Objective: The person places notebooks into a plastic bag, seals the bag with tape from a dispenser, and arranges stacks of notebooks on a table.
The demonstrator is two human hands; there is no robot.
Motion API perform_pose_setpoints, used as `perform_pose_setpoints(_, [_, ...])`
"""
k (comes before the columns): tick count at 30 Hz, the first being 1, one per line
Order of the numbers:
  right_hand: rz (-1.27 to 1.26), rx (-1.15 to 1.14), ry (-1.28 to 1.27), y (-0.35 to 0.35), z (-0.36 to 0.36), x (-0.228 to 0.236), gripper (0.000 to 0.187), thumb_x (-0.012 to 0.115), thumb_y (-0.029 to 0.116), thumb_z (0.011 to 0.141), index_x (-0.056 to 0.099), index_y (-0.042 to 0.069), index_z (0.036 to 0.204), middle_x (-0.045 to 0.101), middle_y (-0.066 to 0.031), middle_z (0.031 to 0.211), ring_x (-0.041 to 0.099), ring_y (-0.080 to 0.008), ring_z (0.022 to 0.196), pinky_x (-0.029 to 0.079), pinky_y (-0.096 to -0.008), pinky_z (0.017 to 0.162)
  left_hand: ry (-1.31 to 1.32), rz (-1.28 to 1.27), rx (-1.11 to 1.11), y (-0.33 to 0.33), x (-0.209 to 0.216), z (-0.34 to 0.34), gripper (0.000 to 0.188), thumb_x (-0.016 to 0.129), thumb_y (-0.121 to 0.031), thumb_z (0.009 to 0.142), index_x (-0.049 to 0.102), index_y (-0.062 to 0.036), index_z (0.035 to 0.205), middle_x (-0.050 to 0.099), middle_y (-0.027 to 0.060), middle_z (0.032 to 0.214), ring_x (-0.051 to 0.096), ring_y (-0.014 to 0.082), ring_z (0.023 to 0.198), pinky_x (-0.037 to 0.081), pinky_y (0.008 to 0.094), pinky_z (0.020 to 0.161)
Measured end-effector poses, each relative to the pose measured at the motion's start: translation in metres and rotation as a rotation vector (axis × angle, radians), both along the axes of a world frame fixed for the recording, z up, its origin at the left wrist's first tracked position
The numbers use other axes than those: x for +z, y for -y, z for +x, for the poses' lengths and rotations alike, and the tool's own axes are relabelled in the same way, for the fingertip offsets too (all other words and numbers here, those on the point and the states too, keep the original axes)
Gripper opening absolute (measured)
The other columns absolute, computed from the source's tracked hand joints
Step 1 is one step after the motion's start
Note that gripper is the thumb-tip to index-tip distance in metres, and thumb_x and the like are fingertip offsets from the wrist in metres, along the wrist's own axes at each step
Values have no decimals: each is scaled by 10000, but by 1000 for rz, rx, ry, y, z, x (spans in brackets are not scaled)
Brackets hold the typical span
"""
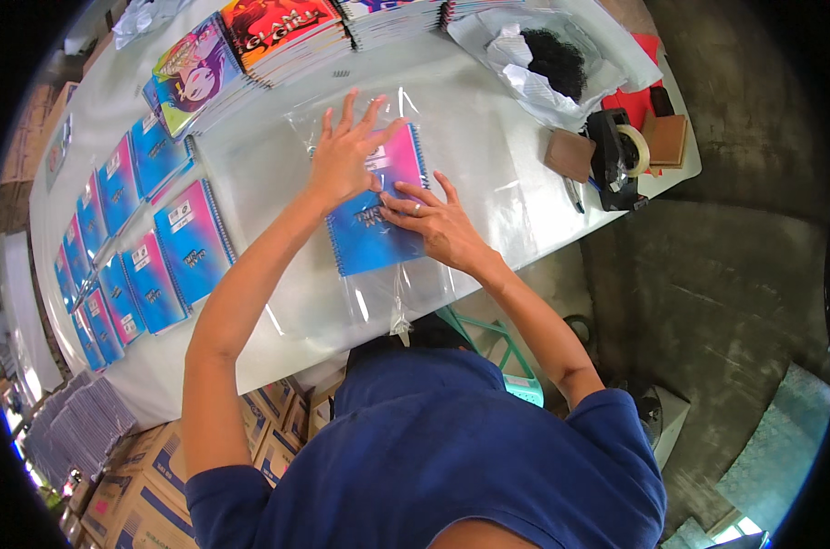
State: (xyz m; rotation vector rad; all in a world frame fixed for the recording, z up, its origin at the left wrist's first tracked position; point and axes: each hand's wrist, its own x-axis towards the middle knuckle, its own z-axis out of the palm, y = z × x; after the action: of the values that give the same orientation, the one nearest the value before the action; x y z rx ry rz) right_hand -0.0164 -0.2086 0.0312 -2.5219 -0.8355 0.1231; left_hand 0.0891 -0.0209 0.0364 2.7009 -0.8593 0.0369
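Observation:
In front of me a blue-and-pink spiral notebook lies on the white table, with clear plastic film spread around it and past its upper and lower ends. Across its upper part rests my left hand, fingers spread and pointing away from me. My right hand, a ring on one finger, lies over the notebook's right side with its fingers stretched toward the left. Neither hand grips anything that I can see. Both hands hide parts of the cover.
Overlapping rows of similar notebooks lie at the left. Stacks of colourful spiral notebooks line the far side. At right stand a black tape dispenser, a brown block and crumpled plastic. Cardboard boxes sit below the table.

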Motion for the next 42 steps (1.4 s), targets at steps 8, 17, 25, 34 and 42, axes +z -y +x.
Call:
perform_pose_setpoints(8, [546,-838,207,242,3,41,201,641,-20,796,693,-5,990,689,-136,1005,653,-275,939,511,-371,826,-109,351,34,28,13,5,1233,875,-148,412,275,-354,1469,152,22,1571,83,339,1447,169,609,1118])
perform_pose_setpoints(17, [678,-1181,-766,416,2,31,276,713,282,837,667,37,956,606,-91,1144,502,-221,1151,354,-558,1008,-193,377,66,45,20,10,1321,859,-21,364,237,-361,1479,106,-4,1583,48,321,1455,168,613,1118])
perform_pose_setpoints(25, [1193,-1033,-229,411,-69,-48,148,754,108,732,668,-3,778,520,-154,1285,530,-237,1123,418,-472,981,-202,330,61,34,17,12,1342,877,-73,331,241,-366,1476,126,-7,1580,46,322,1454,176,624,1109])
perform_pose_setpoints(34, [441,-764,-373,253,-4,38,186,750,220,773,725,36,763,613,-36,697,537,-117,662,423,-274,644,-275,176,56,7,-2,21,1283,881,-145,359,274,-337,1472,155,60,1572,64,354,1448,163,628,1109])
perform_pose_setpoints(42, [-37,-216,-492,-26,84,20,301,803,323,648,699,50,719,612,-79,601,620,-209,634,468,-331,580,-287,146,57,14,-1,24,1243,882,-182,409,262,-343,1474,159,51,1569,67,350,1448,172,622,1109])
